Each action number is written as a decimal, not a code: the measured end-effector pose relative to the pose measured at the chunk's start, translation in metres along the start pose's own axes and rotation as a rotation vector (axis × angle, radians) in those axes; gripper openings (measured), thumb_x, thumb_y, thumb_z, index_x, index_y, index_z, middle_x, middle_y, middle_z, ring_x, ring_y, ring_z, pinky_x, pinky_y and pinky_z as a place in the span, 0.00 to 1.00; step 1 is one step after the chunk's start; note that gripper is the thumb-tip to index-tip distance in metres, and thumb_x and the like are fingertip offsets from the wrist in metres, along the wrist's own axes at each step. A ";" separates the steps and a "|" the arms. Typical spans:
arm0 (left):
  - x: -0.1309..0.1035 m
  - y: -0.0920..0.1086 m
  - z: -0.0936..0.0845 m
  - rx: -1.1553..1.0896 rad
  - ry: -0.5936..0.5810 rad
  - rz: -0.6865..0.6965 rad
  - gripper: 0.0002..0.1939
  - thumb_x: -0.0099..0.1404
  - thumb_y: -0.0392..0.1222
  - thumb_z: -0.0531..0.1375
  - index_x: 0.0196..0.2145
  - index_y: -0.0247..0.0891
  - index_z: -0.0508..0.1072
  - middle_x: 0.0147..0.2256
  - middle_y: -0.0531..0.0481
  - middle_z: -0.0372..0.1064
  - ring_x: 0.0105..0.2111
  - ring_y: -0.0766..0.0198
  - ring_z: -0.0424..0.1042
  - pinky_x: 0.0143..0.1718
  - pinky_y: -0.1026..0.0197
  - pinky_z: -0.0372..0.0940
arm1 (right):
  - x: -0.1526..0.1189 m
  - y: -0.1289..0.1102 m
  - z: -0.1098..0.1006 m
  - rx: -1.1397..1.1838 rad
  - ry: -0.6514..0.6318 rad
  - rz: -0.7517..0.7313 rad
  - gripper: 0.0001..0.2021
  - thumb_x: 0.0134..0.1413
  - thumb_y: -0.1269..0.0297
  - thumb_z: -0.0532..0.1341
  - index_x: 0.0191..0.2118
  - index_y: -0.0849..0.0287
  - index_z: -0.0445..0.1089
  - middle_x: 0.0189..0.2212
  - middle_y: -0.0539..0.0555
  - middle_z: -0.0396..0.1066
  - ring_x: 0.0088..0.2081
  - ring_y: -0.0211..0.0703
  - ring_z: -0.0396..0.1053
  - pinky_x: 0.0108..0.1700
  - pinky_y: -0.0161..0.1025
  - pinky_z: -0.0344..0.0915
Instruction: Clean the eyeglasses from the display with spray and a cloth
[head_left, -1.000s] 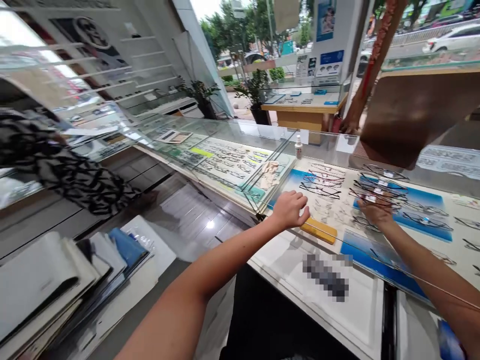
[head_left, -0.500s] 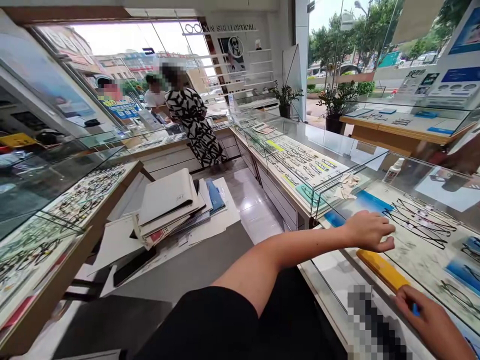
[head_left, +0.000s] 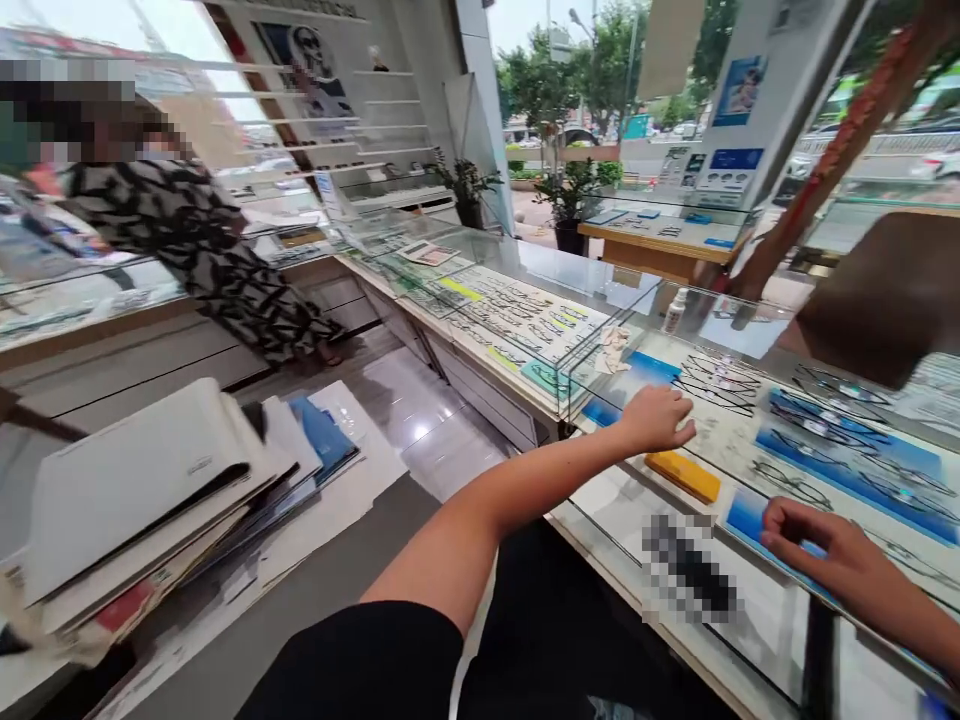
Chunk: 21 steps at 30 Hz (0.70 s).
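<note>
My left hand [head_left: 658, 418] reaches out over the glass display counter [head_left: 600, 365], palm down. Its fingers are loosely bent and apart, with nothing visible in them. Just below it lies a yellow-orange case [head_left: 682, 476]. My right hand [head_left: 814, 545] comes in from the right edge over the counter's near side, beside a blue mat [head_left: 744, 510]. Its fingers curl round to the thumb in a loop, and no object shows in it. Eyeglasses [head_left: 720, 382] lie in rows under the glass beyond both hands. A white spray bottle [head_left: 674, 312] stands farther back.
At lower left, folders and papers [head_left: 135, 470] are piled on a grey desk [head_left: 330, 600]. A person [head_left: 187, 240] in a patterned black-and-white dress stands by the far-left counters. A brown chair back [head_left: 877, 300] is behind the counter at right. Potted plants [head_left: 566, 195] stand by the glass front.
The view has swung right, so the desk and patterned dress sit farther left. My right hand is now separated from the yellow-orange case. My left hand stays stretched over the counter.
</note>
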<state>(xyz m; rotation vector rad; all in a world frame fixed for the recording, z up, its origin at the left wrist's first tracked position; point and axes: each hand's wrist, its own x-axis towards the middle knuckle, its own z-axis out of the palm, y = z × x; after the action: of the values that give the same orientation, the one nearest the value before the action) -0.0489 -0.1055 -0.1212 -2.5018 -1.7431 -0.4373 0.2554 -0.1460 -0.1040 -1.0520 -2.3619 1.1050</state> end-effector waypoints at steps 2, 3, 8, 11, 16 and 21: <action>-0.001 0.001 -0.006 -0.006 -0.035 -0.030 0.14 0.78 0.49 0.56 0.42 0.38 0.77 0.45 0.42 0.78 0.50 0.49 0.74 0.44 0.48 0.62 | -0.003 -0.012 -0.018 -0.005 0.015 0.014 0.20 0.65 0.42 0.65 0.32 0.53 0.71 0.28 0.51 0.70 0.31 0.45 0.66 0.35 0.40 0.66; -0.001 0.001 -0.009 -0.003 -0.049 -0.050 0.14 0.78 0.49 0.56 0.43 0.39 0.77 0.46 0.43 0.78 0.50 0.49 0.74 0.45 0.48 0.62 | -0.005 -0.015 -0.028 -0.014 0.057 0.022 0.19 0.65 0.44 0.65 0.32 0.53 0.70 0.28 0.51 0.71 0.32 0.44 0.67 0.36 0.40 0.65; -0.001 0.006 -0.012 0.001 -0.075 -0.042 0.14 0.79 0.45 0.54 0.40 0.38 0.76 0.45 0.38 0.76 0.50 0.46 0.73 0.45 0.48 0.61 | -0.018 0.000 -0.066 -0.157 0.389 0.050 0.15 0.65 0.49 0.64 0.32 0.53 0.70 0.29 0.51 0.71 0.32 0.44 0.66 0.38 0.42 0.63; -0.002 0.008 -0.011 0.044 -0.079 -0.060 0.13 0.79 0.45 0.53 0.41 0.39 0.75 0.45 0.39 0.76 0.49 0.46 0.73 0.44 0.48 0.61 | -0.022 0.018 -0.079 -0.251 0.556 0.089 0.12 0.63 0.52 0.64 0.33 0.53 0.72 0.31 0.53 0.74 0.34 0.47 0.68 0.39 0.44 0.63; -0.002 0.001 -0.014 -0.026 -0.103 -0.054 0.12 0.78 0.46 0.54 0.36 0.41 0.71 0.40 0.42 0.75 0.46 0.47 0.73 0.43 0.49 0.60 | -0.025 0.042 -0.090 -0.452 0.639 0.083 0.10 0.64 0.54 0.62 0.36 0.53 0.75 0.36 0.57 0.79 0.41 0.54 0.72 0.45 0.49 0.65; 0.000 -0.014 -0.017 -0.192 -0.115 -0.031 0.12 0.75 0.49 0.56 0.33 0.43 0.67 0.36 0.46 0.73 0.42 0.50 0.71 0.40 0.51 0.59 | -0.031 0.058 -0.098 -0.506 0.734 0.122 0.10 0.65 0.56 0.61 0.36 0.53 0.75 0.38 0.58 0.80 0.43 0.55 0.72 0.49 0.51 0.66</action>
<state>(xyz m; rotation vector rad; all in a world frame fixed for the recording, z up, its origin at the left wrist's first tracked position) -0.0649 -0.1040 -0.1063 -2.6832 -1.8664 -0.4939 0.3592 -0.0930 -0.0844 -1.4629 -1.9916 0.0658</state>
